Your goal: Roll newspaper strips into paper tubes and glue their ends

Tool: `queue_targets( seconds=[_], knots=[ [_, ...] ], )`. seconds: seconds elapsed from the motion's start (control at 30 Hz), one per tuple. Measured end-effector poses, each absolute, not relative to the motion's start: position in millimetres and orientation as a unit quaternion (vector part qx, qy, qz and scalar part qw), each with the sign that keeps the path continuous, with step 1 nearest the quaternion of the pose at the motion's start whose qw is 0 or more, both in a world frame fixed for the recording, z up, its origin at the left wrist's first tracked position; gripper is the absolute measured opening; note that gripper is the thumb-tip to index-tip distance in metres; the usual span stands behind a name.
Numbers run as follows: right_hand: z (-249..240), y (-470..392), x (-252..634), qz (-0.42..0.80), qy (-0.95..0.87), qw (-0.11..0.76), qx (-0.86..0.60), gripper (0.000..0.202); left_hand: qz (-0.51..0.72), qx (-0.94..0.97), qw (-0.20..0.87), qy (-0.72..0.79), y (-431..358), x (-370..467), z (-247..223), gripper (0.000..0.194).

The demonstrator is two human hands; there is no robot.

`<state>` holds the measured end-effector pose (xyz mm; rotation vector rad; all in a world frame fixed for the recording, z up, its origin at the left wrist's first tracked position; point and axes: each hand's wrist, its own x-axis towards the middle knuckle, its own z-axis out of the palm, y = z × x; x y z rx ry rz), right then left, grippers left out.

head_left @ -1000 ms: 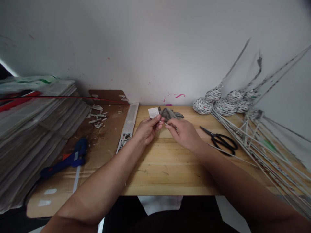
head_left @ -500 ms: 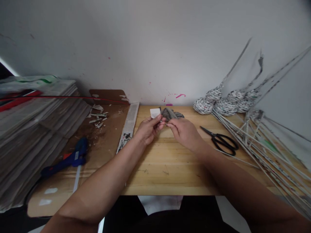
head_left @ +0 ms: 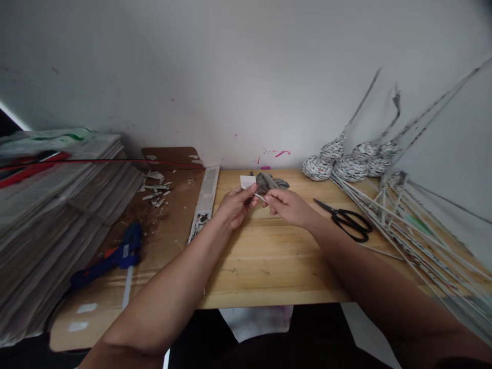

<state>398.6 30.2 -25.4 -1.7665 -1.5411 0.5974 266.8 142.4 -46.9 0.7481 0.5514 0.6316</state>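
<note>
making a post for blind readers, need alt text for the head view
A person's left hand and right hand hold a thin pale paper strip between them over a wooden table. Black-handled scissors and woven paper shapes are to the right; on the left are a blue glue gun and stacked paper sheets.

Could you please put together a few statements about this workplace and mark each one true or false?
1. The left hand and the right hand meet at a thin pale strip. True.
2. The scissors are in the right hand. False: the scissors lie on the wooden table.
3. The woven balls sit near the wall. True.
4. The glue gun is yellow. False: the glue gun is mostly blue.
5. The grey cloth lies on the table. True.
</note>
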Motion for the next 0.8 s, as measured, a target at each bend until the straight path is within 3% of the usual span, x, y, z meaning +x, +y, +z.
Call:
queue_targets(
  seconds=[0.4, 0.8],
  knots=[
    [-11, 65, 379, 0.287, -0.509, 0.465, -0.665, 0.013, 0.310, 0.358, 0.848, 0.240, 149, 263, -41, 0.020],
    [-39, 81, 388, 0.293, -0.455, 0.538, -0.646, 0.020, 0.326, 0.399, 0.816, 0.262, 159, 260, -44, 0.015]
  ],
)
